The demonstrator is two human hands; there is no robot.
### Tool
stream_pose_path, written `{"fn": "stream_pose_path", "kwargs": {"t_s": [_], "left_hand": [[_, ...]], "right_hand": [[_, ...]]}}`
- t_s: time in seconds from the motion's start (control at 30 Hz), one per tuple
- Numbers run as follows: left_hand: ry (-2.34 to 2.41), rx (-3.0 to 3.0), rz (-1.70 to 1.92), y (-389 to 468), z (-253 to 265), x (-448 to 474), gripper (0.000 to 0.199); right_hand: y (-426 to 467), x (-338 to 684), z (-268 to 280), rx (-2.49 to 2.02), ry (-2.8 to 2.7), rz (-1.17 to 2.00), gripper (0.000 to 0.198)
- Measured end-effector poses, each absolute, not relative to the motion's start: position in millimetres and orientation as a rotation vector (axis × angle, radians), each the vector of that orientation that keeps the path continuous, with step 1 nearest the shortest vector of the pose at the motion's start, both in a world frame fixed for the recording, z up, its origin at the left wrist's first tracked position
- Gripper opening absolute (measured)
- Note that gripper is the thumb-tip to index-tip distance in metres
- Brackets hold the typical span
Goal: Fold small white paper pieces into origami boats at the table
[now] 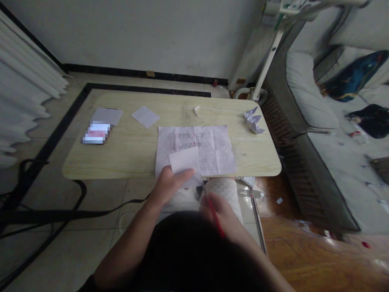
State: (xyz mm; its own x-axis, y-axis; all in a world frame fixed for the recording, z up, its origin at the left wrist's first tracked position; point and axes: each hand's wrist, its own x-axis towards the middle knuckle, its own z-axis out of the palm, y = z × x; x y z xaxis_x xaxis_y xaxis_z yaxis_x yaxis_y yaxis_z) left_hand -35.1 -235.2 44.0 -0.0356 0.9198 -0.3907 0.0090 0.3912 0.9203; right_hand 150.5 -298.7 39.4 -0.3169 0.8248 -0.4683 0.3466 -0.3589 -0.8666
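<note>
My left hand [170, 183] pinches a white sheet of paper [185, 160], thumb on top, above the near edge of the table. In my right hand [223, 211] is a pair of scissors [214, 211] with red handles, its blades at the lower right edge of that sheet. Whether the blades are apart is too blurred to tell. Under the held sheet, a creased printed sheet [212, 148] lies on the table. Farther back are a small white paper scrap [197, 110] and a square of white paper [145, 117]. Several folded paper shapes [254, 120] stand at the right.
The light wooden table [127, 158] also carries a lit phone [96, 133] and a stack of paper [107, 116] at its left. A white stand pole [269, 61] rises behind the right corner. A grey sofa [328, 162] is on the right. Black straps [75, 215] hang at the left.
</note>
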Motion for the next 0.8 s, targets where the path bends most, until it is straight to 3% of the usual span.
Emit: {"fn": "stream_pose_path", "kwargs": {"t_s": [0.8], "left_hand": [[1.415, 1.044, 0.794, -243.8, 47.0, -31.1, 0.042]], "right_hand": [[-289.2, 143.0, 33.4, -1.503, -1.301, 1.696, 0.029]]}}
